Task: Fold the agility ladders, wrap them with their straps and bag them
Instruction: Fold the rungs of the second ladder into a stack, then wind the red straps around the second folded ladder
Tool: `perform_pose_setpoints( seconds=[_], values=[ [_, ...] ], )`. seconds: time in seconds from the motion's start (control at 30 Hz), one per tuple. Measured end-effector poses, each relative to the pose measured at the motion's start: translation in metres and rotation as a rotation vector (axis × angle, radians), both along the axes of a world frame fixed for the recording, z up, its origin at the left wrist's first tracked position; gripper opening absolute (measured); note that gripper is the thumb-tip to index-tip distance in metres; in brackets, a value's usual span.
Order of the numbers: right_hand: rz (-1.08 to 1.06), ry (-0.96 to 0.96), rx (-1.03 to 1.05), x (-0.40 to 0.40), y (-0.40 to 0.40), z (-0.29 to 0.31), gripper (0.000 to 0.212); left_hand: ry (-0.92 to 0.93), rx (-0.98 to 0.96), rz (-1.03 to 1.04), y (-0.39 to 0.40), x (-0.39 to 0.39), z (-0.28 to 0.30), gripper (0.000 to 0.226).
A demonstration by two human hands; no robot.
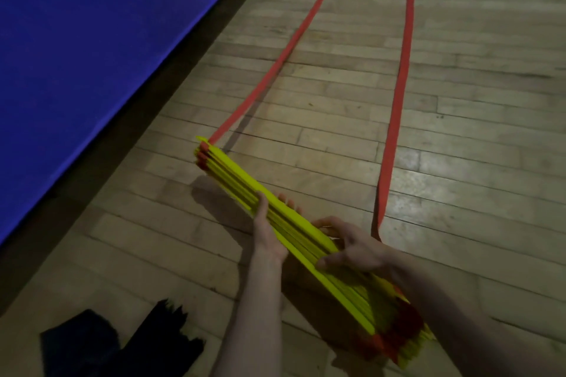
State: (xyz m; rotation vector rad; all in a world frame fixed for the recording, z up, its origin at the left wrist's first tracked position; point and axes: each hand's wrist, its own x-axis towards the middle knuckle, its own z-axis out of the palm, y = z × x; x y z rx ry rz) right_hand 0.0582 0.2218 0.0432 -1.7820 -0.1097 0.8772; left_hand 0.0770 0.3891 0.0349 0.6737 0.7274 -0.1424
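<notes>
Left hand (pixel 269 232) fingers clamped around stacked yellow rungs (pixel 294 232), thumb on the near face; right hand (pixel 352 249) fingers curled over the stack. Held above wood floor (pixel 459 131), 2 red straps (pixel 398 101) trailing away beside blue mat (pixel 92 40).

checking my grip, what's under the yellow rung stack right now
Left hand fingers curl underneath the rung stack; below is wood floor and the stack's shadow. The right hand covers its near part, hiding what lies beneath there.

Yellow rungs (pixel 294 223) stacked — red straps (pixel 401 70) trailing
</notes>
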Motion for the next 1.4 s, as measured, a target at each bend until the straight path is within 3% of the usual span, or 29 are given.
perform_pose_setpoints(
  seconds=[0.13,0.33,0.4,0.53,0.67,0.8,0.97,1.1,1.17,1.27,1.4],
  values=[
    [0.043,-0.091,-0.048,0.008,0.008,0.013,0.062,0.010,0.247,-0.023,-0.010,0.014,0.016,0.031],
    [-0.107,-0.197,-0.033,0.030,0.026,0.042,0.082,-0.190,0.449,-0.215,-0.030,0.024,0.067,0.040],
    [-0.152,-0.255,0.024,0.034,0.027,0.055,0.065,-0.320,0.473,-0.337,-0.026,0.032,0.084,0.047],
    [-0.200,-0.307,0.115,0.033,0.032,0.069,0.032,-0.472,0.462,-0.575,-0.019,0.051,0.120,0.037],
    [-0.229,-0.348,0.081,0.033,0.041,0.087,0.020,-0.478,0.792,-0.633,-0.029,0.059,0.142,0.025],
    [-0.324,-0.338,0.157,0.047,0.015,0.102,0.042,-0.578,1.152,-0.689,-0.027,0.060,0.147,0.022],
    [-1.094,-0.496,0.235,0.071,-0.057,0.127,0.063,-0.514,1.513,-0.861,-0.003,0.060,0.141,0.054],
    [-1.000,-0.592,0.214,0.087,-0.088,0.139,0.084,-0.525,1.539,-0.987,0.004,0.056,0.146,0.063],
    [-0.887,-0.651,0.208,0.091,-0.094,0.138,0.073,-0.551,1.534,-1.013,0.004,0.054,0.149,0.062],
    [-0.742,-0.700,0.208,0.095,-0.094,0.134,0.036,-0.562,1.503,-1.031,0.005,0.053,0.155,0.059],
    [-0.765,-0.723,0.247,0.090,-0.087,0.138,0.010,-0.601,1.455,-1.041,0.008,0.049,0.157,0.058]
  ],
)
